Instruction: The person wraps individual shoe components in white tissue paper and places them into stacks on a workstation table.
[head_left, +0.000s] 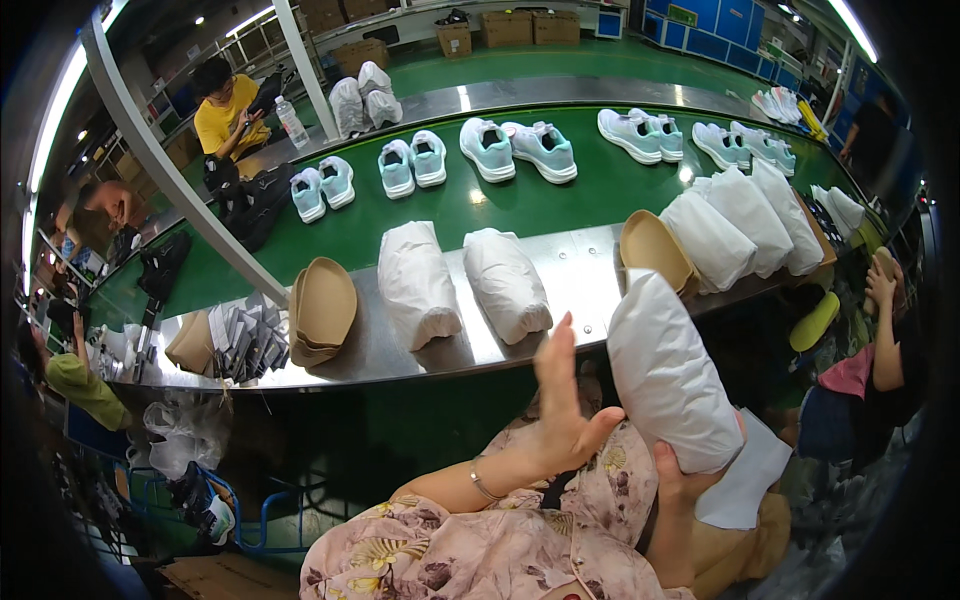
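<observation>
My right hand (pixel 677 490) grips the lower end of a white paper-wrapped bundle (pixel 665 370), long and rounded, tilted with its top to the upper left. Beside that hand a flat white sheet of paper (pixel 747 470) hangs down; whether my fingers hold it too is hidden. My left hand (pixel 568 415) is raised just left of the bundle, its fingers stretched out and thumb apart, holding nothing. On the metal ledge ahead lie two similar wrapped bundles, a left one (pixel 418 283) and a right one (pixel 505 283).
Pairs of white and mint sneakers (pixel 488 150) stand along the green conveyor belt (pixel 440 205). Tan curved cardboard inserts (pixel 325 312) and grey-white slips (pixel 247 340) sit on the metal ledge's left. More wrapped bundles (pixel 745 220) lean at right. Co-workers sit around; a slanting post (pixel 180 150) rises at left.
</observation>
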